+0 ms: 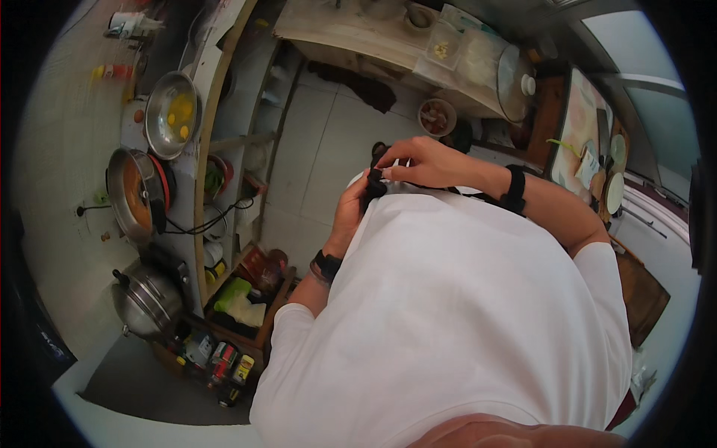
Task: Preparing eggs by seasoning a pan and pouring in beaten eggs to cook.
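At the front of my waist, below the hem of a white T-shirt point(448, 291), both hands meet on a small black strap-like thing point(375, 182). My left hand point(350, 204) grips it from the left side, with the thumb up against it. From above, the bent fingers of my right hand point(428, 162) pinch its upper part. What exactly it is cannot be told, since the fingers and the shirt hide much of it. A black band sits on each wrist.
On the left counter stand a steel bowl point(155, 126) with egg yolks, a steel pan point(115, 193) and a pressure cooker point(148, 302). Ahead, a bucket point(452, 126) is on the floor beside a bench holding a glass lid point(511, 73). A cutting board point(577, 112) is at right.
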`<state>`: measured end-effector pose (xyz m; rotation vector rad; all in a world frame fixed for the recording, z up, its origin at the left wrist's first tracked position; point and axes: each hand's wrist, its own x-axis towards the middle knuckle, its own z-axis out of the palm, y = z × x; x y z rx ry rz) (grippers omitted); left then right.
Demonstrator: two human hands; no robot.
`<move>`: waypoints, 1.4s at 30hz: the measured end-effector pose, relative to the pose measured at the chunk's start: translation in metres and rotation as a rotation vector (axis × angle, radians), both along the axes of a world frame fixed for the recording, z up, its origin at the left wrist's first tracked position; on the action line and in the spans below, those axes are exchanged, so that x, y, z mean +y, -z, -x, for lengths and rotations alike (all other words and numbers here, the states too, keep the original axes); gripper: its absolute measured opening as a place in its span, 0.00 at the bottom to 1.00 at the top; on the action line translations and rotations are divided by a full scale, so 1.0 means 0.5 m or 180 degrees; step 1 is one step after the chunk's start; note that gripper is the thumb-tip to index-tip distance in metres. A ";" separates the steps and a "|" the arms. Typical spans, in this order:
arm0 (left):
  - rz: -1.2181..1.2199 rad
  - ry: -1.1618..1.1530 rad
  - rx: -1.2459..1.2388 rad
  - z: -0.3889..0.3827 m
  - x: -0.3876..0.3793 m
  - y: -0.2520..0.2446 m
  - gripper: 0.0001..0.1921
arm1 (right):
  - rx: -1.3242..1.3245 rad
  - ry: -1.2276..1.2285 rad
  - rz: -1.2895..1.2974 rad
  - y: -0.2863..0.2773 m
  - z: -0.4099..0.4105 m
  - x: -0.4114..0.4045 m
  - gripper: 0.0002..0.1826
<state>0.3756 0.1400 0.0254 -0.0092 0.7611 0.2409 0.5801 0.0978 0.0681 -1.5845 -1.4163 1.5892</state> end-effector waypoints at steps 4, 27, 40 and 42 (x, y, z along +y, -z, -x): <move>-0.0174 0.0065 0.0154 -0.002 0.010 -0.030 0.15 | -0.0110 -0.0455 -0.0171 0.000 0.013 0.034 0.17; -0.2504 0.1826 0.0881 -0.038 0.052 -0.044 0.24 | -0.1508 -0.0831 -0.0889 0.006 -0.028 0.080 0.01; -0.1352 0.1552 -0.0019 -0.033 0.059 0.008 0.18 | -0.1571 -0.0145 -0.1001 0.016 -0.029 0.033 0.04; -0.0739 0.1147 0.0020 -0.034 0.060 0.010 0.15 | -0.1224 0.0044 -0.1057 0.020 -0.031 0.030 0.06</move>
